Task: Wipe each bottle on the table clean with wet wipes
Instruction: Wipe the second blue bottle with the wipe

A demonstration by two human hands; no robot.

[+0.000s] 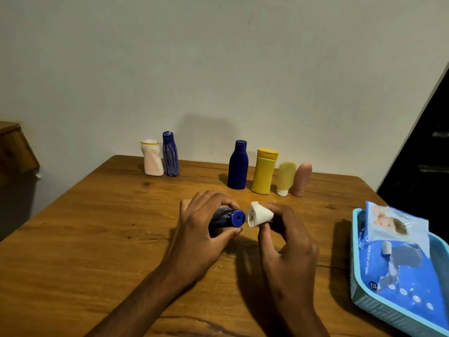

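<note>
Basket (359, 283) at the desk's (97, 227) right edge holds a wipes pack (401, 259), while left hand (196, 229) fingers curl round a blue bottle (229, 218) lying sideways mid-desk, right hand (289, 242) fingers pinching a folded wipe (258, 214) beside its cap.

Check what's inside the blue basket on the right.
The basket holds a blue pack of wet wipes, lying flat with its top end propped over the far rim. The pack covers most of the basket floor, so anything under it is hidden.
</note>
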